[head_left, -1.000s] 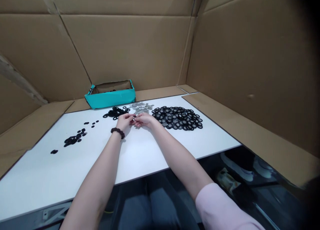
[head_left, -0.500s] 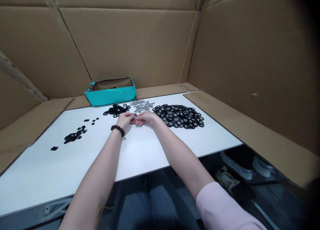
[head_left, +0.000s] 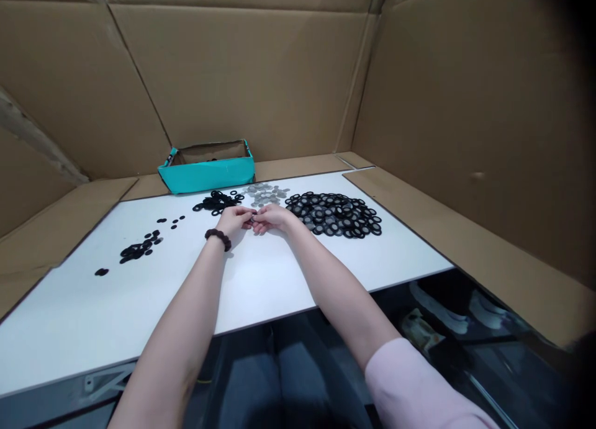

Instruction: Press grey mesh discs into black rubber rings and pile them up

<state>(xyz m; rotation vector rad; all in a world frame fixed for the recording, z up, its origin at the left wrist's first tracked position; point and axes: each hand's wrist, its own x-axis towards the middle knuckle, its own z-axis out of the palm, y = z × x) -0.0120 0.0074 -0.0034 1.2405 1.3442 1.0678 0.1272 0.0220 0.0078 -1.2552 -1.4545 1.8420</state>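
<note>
My left hand and my right hand meet just above the white table, fingertips pinched together. Between them is a tiny piece, greyish and mostly covered by the fingers; I cannot make out its kind. Close behind my left hand lies a heap of black rings. Thin grey discs are scattered just beyond the fingertips. To the right of my right hand spreads a big pile of black rings with grey centres.
Small black discs lie in loose groups on the left of the white table. At the back stands an open teal box, with some dark pieces inside. Cardboard walls enclose the back and sides.
Both hands stay together in nearly the same place, with only slight finger movement. The view has shifted a little; the piles look the same.
</note>
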